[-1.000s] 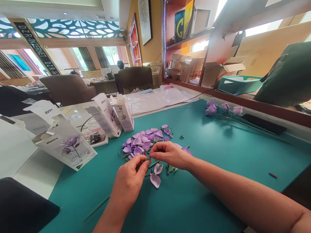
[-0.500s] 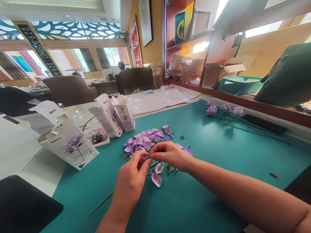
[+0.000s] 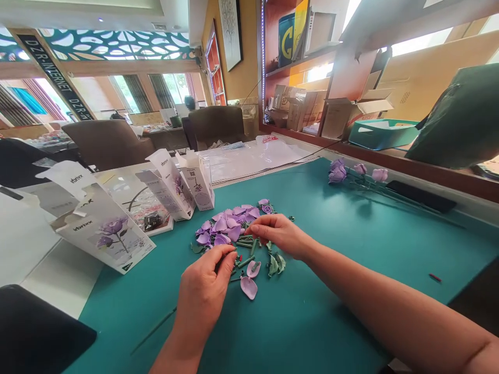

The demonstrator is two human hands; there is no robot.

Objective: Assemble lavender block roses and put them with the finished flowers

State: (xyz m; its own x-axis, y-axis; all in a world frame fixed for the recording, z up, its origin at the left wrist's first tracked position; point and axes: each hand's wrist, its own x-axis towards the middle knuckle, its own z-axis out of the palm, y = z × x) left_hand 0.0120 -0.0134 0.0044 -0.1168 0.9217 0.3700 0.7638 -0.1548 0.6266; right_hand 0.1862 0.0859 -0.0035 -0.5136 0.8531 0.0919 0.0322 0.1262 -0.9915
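A heap of purple plastic petals (image 3: pixel 230 223) lies on the green mat, with green stem pieces (image 3: pixel 245 240) at its near right side. My left hand (image 3: pixel 206 285) is pinched closed just in front of the heap; whatever it grips is too small to name. Over the heap's right edge, my right hand (image 3: pixel 283 235) has its thumb and forefinger together at the green pieces, and their tips hide what is between them. Two pale pink petals (image 3: pixel 248 287) rest between the hands on the near side, beside crumpled green leaves (image 3: pixel 276 264).
White printed boxes (image 3: pixel 113 234) stand at the left. Purple flowers (image 3: pixel 337 171) on long stems and a black case (image 3: pixel 421 196) lie at the far right. A small red piece (image 3: pixel 435 277) is near the right edge, a thin green stem (image 3: pixel 154 330) at the lower left.
My hands have come apart. The right one moved away to the right and up, over the green pieces, while the left stayed near its place, still pinched. The whole view shifted slightly.
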